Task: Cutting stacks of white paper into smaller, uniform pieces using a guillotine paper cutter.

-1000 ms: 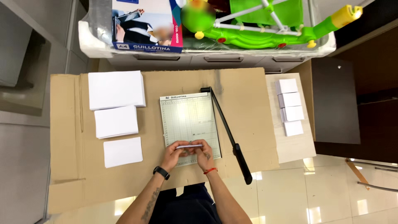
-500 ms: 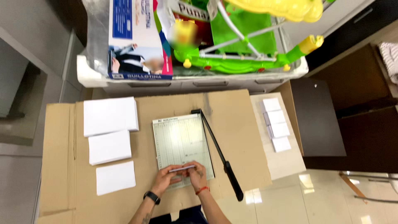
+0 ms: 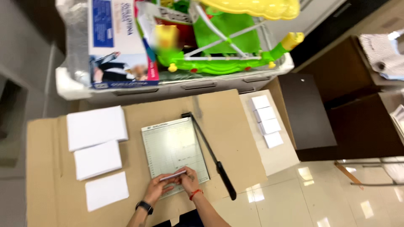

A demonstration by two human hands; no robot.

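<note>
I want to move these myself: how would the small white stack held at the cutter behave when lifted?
The small white stack, pinched between left hand and right hand, looks thin, so probably light and bendy. Loose sheets could fan or slide on the paper cutter.

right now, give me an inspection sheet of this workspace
surface: flattened brown cardboard laid on a glossy tiled floor
job's things: paper trimmer with its black-handled blade arm alongside; small stack of white slips held over its near edge
clutter: three white paper stacks at the left, four small white stacks at the right
hands: left hand and right hand both grip the slips
cables: nothing seen
surroundings: white tray with a green and yellow toy and a box; dark cabinet
</note>
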